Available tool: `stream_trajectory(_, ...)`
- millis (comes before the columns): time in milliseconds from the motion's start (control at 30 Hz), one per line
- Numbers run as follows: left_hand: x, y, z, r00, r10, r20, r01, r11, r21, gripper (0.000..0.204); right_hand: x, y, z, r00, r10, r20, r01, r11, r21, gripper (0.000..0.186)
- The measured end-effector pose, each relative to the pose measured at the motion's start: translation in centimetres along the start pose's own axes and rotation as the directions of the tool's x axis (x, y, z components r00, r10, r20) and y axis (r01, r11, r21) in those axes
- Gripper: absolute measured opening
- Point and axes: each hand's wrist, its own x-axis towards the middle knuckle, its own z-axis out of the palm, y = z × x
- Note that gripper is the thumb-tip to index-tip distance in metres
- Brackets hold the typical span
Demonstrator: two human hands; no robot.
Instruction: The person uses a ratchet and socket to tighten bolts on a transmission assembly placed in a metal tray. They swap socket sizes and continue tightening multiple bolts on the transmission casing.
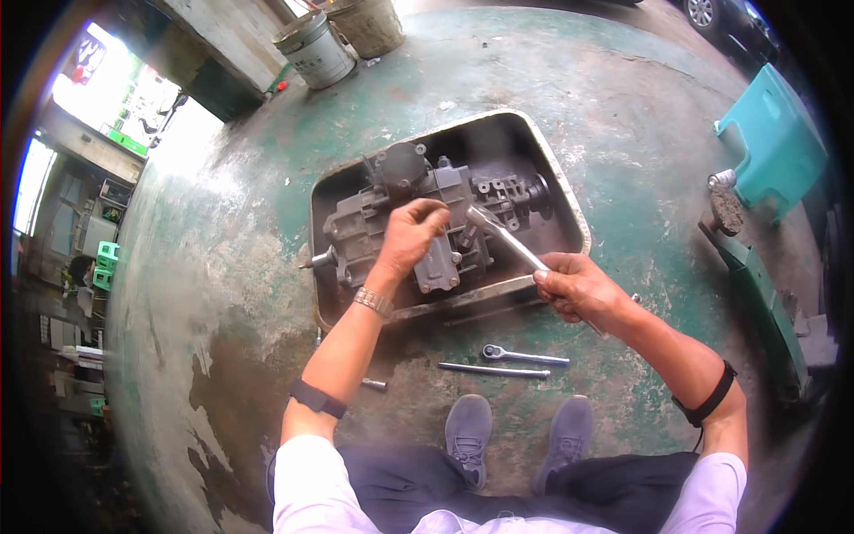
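A grey metal gearbox [356, 218] lies in a dark, light-rimmed tray [560, 178] on the floor. My right hand [578, 287] is wrapped round the handle of a long silver ratchet wrench [516, 245]. The wrench's head, with a dark socket [467, 237] pointing down, is over the gearbox's near right part; whether the socket sits on a bolt I cannot tell. My left hand [414, 236] is just left of the wrench head, above the gearbox housing, fingers curled together. What those fingers hold, if anything, is hidden.
Between tray and my shoes lie a smaller ratchet [525, 355], a metal bar [494, 369] and a short socket piece [374, 384]. A turquoise stool [774, 138] and a green metal piece [756, 303] are at right. Buckets [316, 53] stand at the far left.
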Motion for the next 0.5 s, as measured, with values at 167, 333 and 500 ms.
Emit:
stream_trajectory(167, 1.0, -1.2, -3.9, 0.977, -0.133, -0.164, 0.13, 0.991, -0.024, 0.019, 3.7, -0.2, 0.8, 0.999, -0.048, -0.005, 0.046, 0.985, -0.166, 0.034)
stream_trajectory(333, 0.5, -1.3, -3.9, 0.987, -0.134, -0.094, 0.138, 0.989, 0.043, 0.025, 6.3, -0.1, 1.8, 0.964, -0.261, -0.047, 0.205, 0.846, -0.493, 0.024)
stream_trajectory(500, 0.6, -0.7, -3.4, 0.997, -0.075, 0.009, 0.075, 0.995, -0.069, 0.037, 7.7, 0.1, 1.9, 0.934, -0.357, -0.021, 0.275, 0.754, -0.596, 0.026)
